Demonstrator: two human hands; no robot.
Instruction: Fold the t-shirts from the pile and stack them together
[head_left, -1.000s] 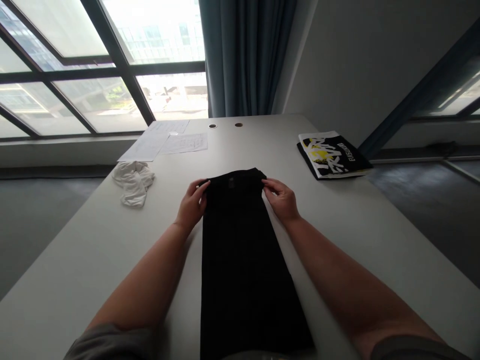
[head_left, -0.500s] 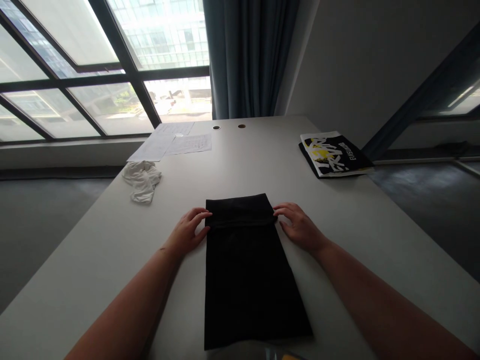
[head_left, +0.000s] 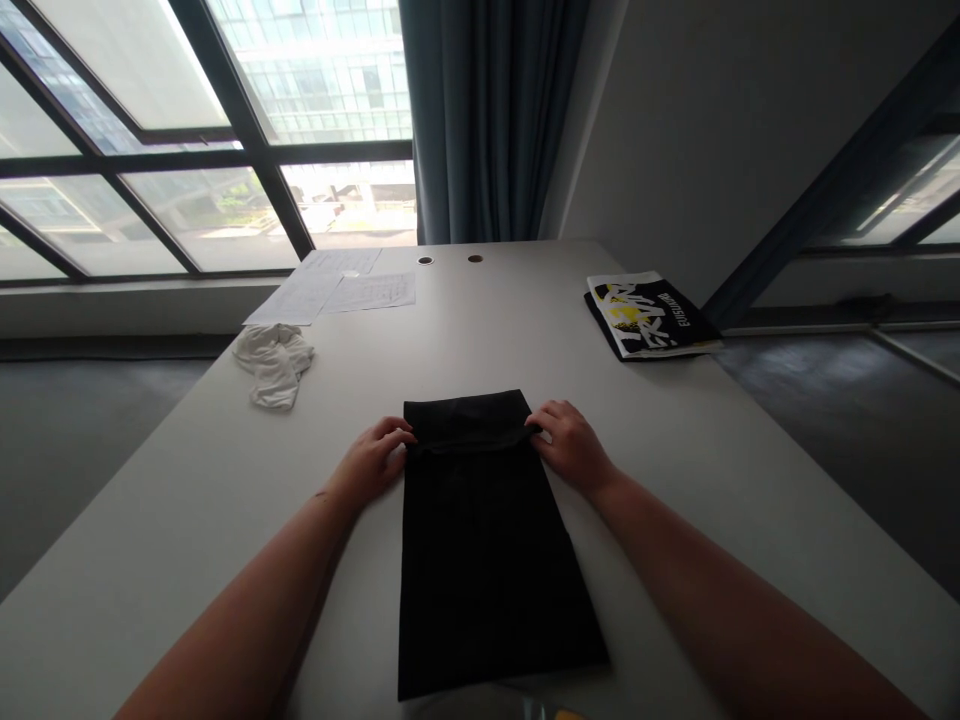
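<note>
A flat black paper bag (head_left: 487,560) lies lengthwise in front of me, its far end marked by a crosswise fold. My left hand (head_left: 373,457) pinches the left edge at that fold, fingertips and thumb closed on it. Opposite, my right hand (head_left: 571,445) grips the right end of the fold between thumb and fingers, and the flap is slightly raised there. Both forearms reach in from the lower corners, one on each side of the bag.
On the white table (head_left: 480,340), a crumpled white cloth (head_left: 274,368) and printed papers (head_left: 371,292) lie at the left. A black-and-white printed bag (head_left: 649,318) rests near the right edge. Something clear with an orange patch (head_left: 570,714) shows at the bottom edge.
My fingers have closed in on the fold's edges, and the right hand has moved inward onto its corner. The whole view has shifted slightly.
</note>
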